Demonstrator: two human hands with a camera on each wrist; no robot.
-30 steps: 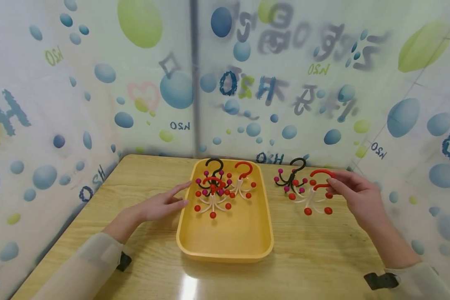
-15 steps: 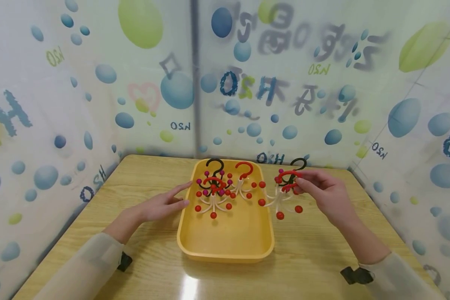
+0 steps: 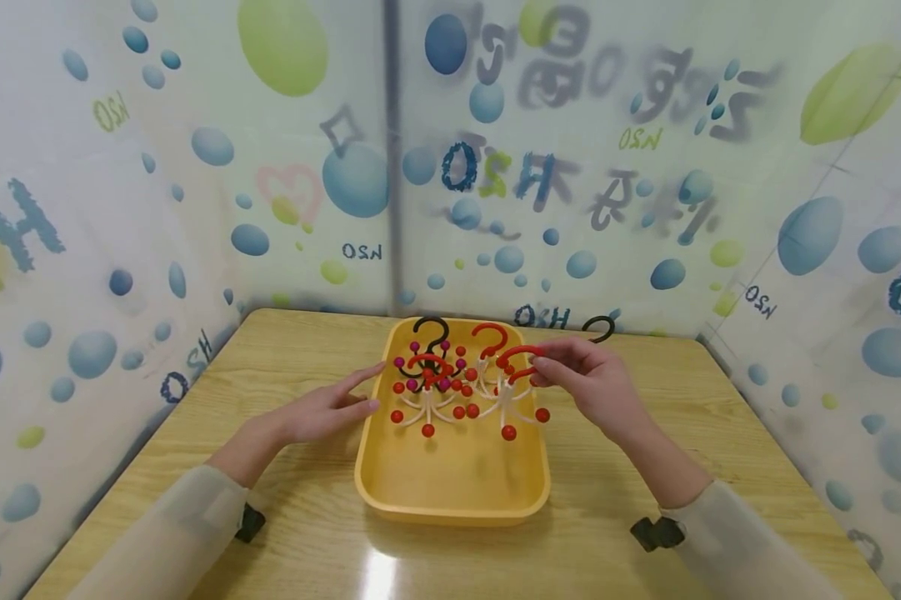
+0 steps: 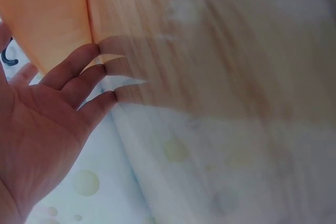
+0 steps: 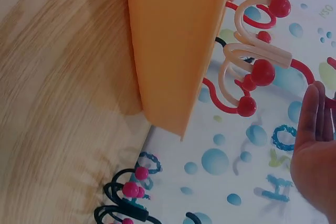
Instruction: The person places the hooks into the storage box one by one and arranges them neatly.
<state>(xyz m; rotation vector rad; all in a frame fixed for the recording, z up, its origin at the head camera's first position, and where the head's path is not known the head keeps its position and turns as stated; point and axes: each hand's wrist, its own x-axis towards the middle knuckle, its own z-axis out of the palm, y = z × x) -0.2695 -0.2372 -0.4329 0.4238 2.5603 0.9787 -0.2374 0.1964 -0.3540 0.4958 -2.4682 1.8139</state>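
My right hand pinches the red hook of a multi-arm hanger, whose white arms end in red balls. It hangs over the right side of the yellow tray. In the right wrist view this hanger is above the tray rim. My left hand touches the tray's left side with its fingers spread and straight. Inside the tray are a black hanger with magenta balls and two red-and-white ones, one in front and one behind, partly hidden by the held hanger.
Another black hanger with magenta balls stands on the wooden table, right of the tray; in the head view my right hand hides most of it except its black hook. Patterned curtains border the table's back and sides.
My right hand has carried the red-and-white hanger leftward, from the table's right side to over the tray, passing in front of the outside black hanger. The left hand has stayed at the tray's side.
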